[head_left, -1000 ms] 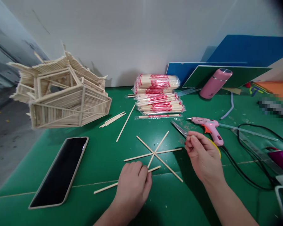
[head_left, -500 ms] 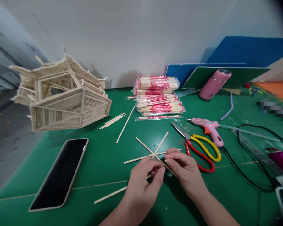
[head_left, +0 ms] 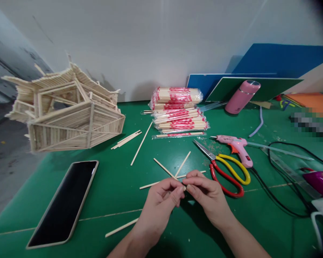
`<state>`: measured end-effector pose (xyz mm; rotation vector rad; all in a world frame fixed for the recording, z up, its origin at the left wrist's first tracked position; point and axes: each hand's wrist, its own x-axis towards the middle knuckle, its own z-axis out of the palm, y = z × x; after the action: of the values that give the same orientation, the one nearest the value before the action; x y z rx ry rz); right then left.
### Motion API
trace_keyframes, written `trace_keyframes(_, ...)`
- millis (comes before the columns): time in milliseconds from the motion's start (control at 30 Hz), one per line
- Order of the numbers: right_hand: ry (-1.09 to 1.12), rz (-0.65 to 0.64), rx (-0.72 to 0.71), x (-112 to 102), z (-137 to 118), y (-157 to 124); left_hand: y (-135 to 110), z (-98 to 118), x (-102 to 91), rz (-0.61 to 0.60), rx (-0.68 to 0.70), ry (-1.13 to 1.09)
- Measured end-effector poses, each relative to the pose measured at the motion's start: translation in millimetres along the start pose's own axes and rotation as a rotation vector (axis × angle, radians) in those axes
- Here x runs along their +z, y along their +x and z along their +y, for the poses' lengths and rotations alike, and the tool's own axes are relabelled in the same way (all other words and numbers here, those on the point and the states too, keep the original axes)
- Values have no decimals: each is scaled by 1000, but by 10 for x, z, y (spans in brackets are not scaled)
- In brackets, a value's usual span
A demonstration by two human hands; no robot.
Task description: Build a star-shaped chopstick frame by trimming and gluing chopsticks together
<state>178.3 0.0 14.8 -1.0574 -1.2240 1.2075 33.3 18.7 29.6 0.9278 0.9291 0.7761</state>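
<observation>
My left hand is closed in a pinch, with a thin wooden chopstick running under its palm toward the fingertips. Against those fingertips, my right hand is pinched too; a small pale tip shows between the two hands, but what the right fingers grip is mostly hidden. Just beyond, loose chopsticks lie crossed on the green table, one slanting to the upper left and another to the upper right. Scissors with red and yellow handles lie right of my right hand.
A model building of sticks stands at the left, above a phone. Wrapped chopstick packs are stacked at the back. To the right are a pink glue gun, its black cord and a pink bottle.
My hands have come together so their fingertips meet. The right hand shifted slightly left, and the slanting chopstick's near end no longer shows below it. The view has turned slightly.
</observation>
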Motion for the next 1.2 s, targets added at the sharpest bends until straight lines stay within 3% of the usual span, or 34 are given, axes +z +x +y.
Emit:
trace_keyframes(233, -255, -41, -129, -50, -40, -4, -10, 37, -13, 4, 36, 99)
trace_keyframes(400, -330, -18, -212, -26, -61, -3, -7, 2, -23, -3, 8, 26)
trace_keyframes(533, -345, -50, -212, -46, -72, 2, 4, 1, -38, -11, -24, -16)
trace_keyframes(867, -469, -103, -151, -79, -191, 12, 2, 95, -25, 22, -11, 167)
trace_keyframes(1200, -662, -224, -201, -49, -304, 3, 23, 184, -101, -78, 51, 377)
